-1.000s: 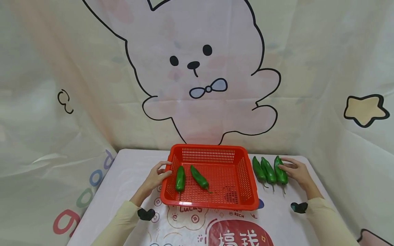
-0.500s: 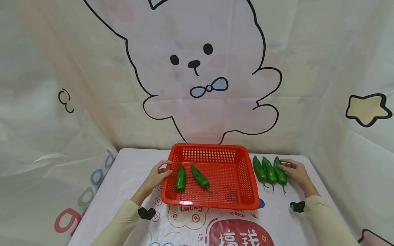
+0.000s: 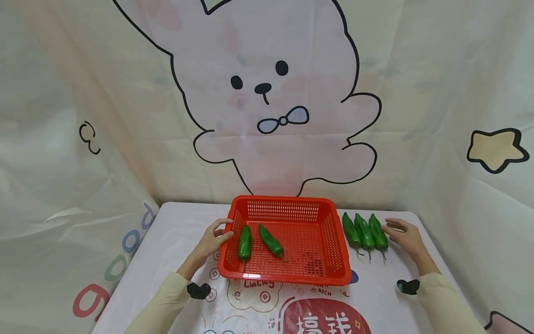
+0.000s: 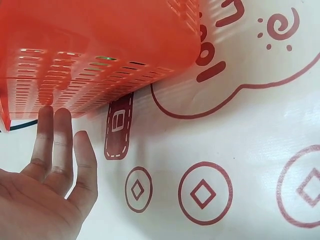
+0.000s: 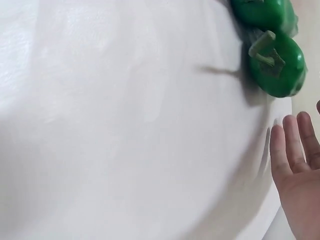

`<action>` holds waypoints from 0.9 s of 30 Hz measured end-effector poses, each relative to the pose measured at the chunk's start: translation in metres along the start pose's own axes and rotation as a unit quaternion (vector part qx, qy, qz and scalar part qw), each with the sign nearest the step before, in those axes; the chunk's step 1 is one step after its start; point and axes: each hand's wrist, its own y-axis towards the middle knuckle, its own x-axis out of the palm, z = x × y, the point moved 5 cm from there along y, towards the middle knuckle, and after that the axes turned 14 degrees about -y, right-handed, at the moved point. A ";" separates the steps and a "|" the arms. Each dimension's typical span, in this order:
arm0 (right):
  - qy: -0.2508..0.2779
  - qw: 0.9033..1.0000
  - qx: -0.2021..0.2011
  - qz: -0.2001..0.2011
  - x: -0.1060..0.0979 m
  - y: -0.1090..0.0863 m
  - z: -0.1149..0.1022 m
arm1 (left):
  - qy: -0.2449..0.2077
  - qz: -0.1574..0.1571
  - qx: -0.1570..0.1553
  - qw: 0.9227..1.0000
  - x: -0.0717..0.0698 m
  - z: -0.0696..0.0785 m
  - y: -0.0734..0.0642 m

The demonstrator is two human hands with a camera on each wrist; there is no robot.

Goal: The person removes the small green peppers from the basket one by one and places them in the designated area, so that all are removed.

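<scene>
Two green peppers lie apart in the left half of a red plastic basket. My left hand is at the basket's left wall, its fingertips touching the outside; in the left wrist view the fingers are relaxed below the basket wall. To the right of the basket, three more green peppers stand side by side in a row, stems toward me. Beside the rightmost pepper, my right hand holds nothing, its fingers spread a small gap away from it.
A white printed cloth covers the table, with red lettering near the front. A pale curtain with a cartoon animal hangs right behind the table, and more sheeting closes in both sides.
My right hand has let go of the rightmost pepper and drawn back to the right. That pepper has shifted left, closer to the middle one. My left hand stays at the basket.
</scene>
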 end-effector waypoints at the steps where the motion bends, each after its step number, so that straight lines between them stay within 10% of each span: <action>1: 0.006 1.000 -0.002 0.005 -0.002 -0.002 0.001 | 0.000 0.001 -0.001 1.000 0.000 0.000 0.000; 27: 0.218 0.972 -0.073 0.053 -0.028 -0.044 -0.047 | 0.013 0.021 0.008 1.000 0.006 0.009 -0.006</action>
